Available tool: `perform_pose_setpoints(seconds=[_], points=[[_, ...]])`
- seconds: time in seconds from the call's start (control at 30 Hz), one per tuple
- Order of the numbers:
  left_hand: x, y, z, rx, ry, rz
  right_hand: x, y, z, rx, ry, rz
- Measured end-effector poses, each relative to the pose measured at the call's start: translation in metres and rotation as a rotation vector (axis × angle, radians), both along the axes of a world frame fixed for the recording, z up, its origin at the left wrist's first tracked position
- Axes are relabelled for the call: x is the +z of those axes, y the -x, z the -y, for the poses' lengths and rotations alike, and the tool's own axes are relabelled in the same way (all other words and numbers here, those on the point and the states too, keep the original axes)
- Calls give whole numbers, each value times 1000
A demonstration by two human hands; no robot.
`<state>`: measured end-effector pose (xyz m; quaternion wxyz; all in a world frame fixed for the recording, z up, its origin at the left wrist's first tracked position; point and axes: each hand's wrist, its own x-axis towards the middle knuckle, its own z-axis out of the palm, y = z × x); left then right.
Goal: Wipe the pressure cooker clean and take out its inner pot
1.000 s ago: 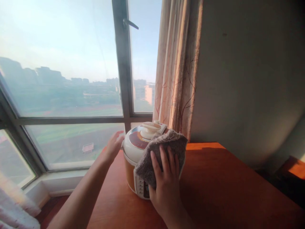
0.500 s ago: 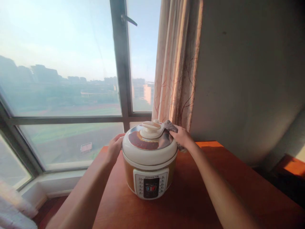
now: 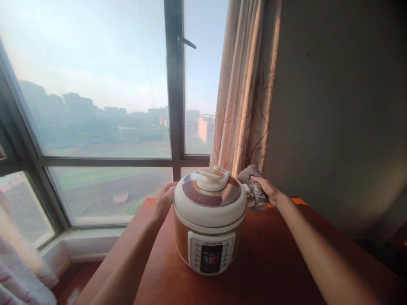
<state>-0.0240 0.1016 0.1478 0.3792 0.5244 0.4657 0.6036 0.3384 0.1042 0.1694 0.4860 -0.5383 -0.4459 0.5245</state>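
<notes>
A white and orange electric pressure cooker (image 3: 210, 220) stands on a reddish wooden table (image 3: 273, 262), its control panel facing me. My left hand (image 3: 164, 200) rests flat against the cooker's left side, fingers on the lid rim. My right hand (image 3: 270, 191) presses a grey-brown cloth (image 3: 252, 183) against the far right side of the lid. The lid's white handle (image 3: 212, 178) sits on top, untouched.
A large window (image 3: 95, 106) with a dark frame fills the left and back. A patterned curtain (image 3: 244, 89) hangs just behind the cooker. A grey wall (image 3: 343, 110) closes the right side. The table's left edge drops off toward the window sill.
My right hand has carried the cloth from the cooker's front, over the lid, to its far right side. My left hand has settled on the left rim.
</notes>
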Motion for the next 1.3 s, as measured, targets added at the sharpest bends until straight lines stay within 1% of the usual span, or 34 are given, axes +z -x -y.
perform_pose_setpoints(seconds=[0.03,0.1,0.17,0.23,0.33,0.43,0.53,0.63,0.7,0.77,0.8,0.87,0.97,1.03,1.13,1.2,1.3], points=[[0,0,0,2,1,-2,5,6,0,23,-64,49],[0,0,-1,4,1,-5,10,19,2,43,-275,250],[-1,0,-2,-3,5,-5,9,31,6,-2,-511,490],[-1,0,-2,-20,14,2,1,39,13,-88,-651,635],[0,0,-1,-9,23,9,-16,45,30,-207,-780,665],[3,-1,2,12,24,3,-34,51,54,-269,-915,628],[6,-3,4,1,26,2,-56,66,83,-352,-993,612],[7,-4,5,-7,18,6,-82,86,108,-392,-1004,616],[7,-4,5,-13,10,9,-95,96,114,-405,-992,618],[7,-4,5,-16,7,11,-99,100,110,-435,-992,605],[6,-4,4,-15,6,11,-96,100,105,-453,-1000,599],[6,-4,3,-11,9,15,-83,94,91,-492,-1020,604],[3,-2,1,-6,21,24,-50,78,64,-499,-987,656],[1,-2,0,-8,26,31,-27,66,45,-396,-867,685],[-2,0,-3,-21,28,53,0,50,15,-205,-545,672],[-4,0,-4,-26,31,74,10,43,-4,-138,-393,638],[-7,1,-6,-31,30,99,16,35,-23,-118,-304,584]])
